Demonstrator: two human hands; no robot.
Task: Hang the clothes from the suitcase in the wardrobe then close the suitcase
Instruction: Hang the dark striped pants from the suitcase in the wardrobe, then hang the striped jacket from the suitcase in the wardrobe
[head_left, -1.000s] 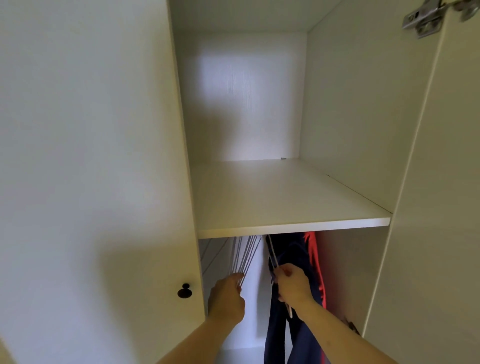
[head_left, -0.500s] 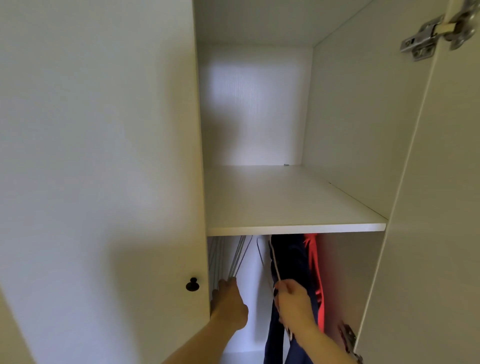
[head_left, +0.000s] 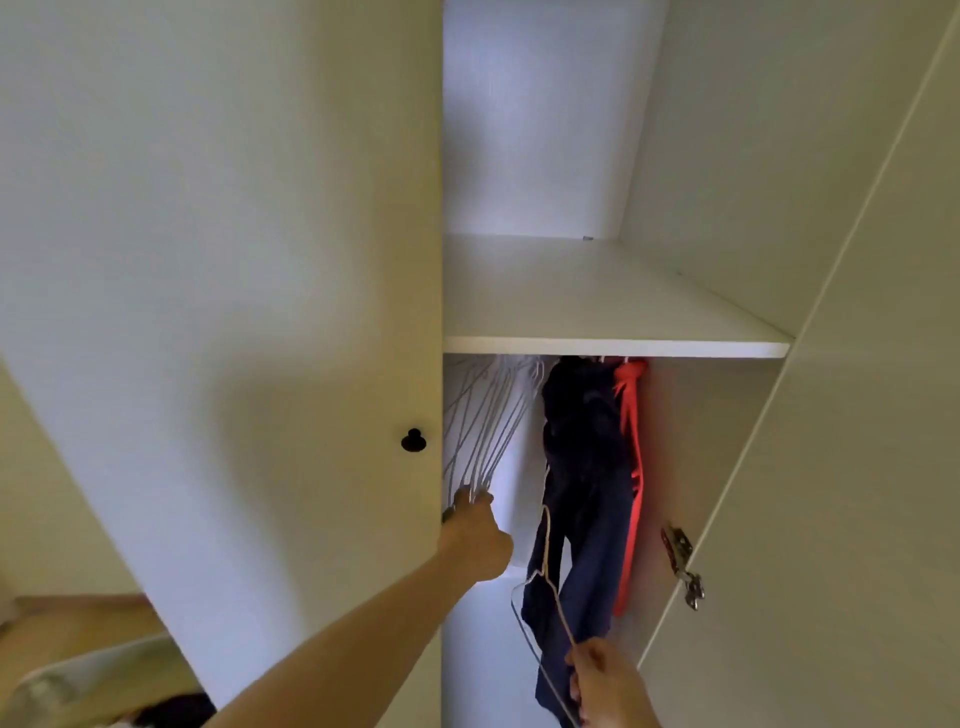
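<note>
I look into the open white wardrobe (head_left: 727, 182). Under its shelf (head_left: 613, 347) hang several empty thin hangers (head_left: 483, 421), a dark navy garment (head_left: 587, 467) and a red garment (head_left: 631, 457). My left hand (head_left: 475, 530) reaches in and grips the lower ends of the empty hangers. My right hand (head_left: 610, 686), low at the bottom edge, holds one pale wire hanger (head_left: 545, 587) that is off the rail, in front of the navy garment. At the bottom left corner a bit of the suitcase (head_left: 62, 680) shows with dark clothing in it.
The left wardrobe door (head_left: 234, 260) with a black knob (head_left: 413, 440) stands close beside my left arm. The right door (head_left: 857, 415) is swung open, its metal hinge (head_left: 683, 566) near my right hand. The upper shelf compartment holds nothing.
My right hand has pulled one hanger down and out of the wardrobe, away from the rail. My left hand stays on the bunch of empty hangers. The camera has shifted right and down.
</note>
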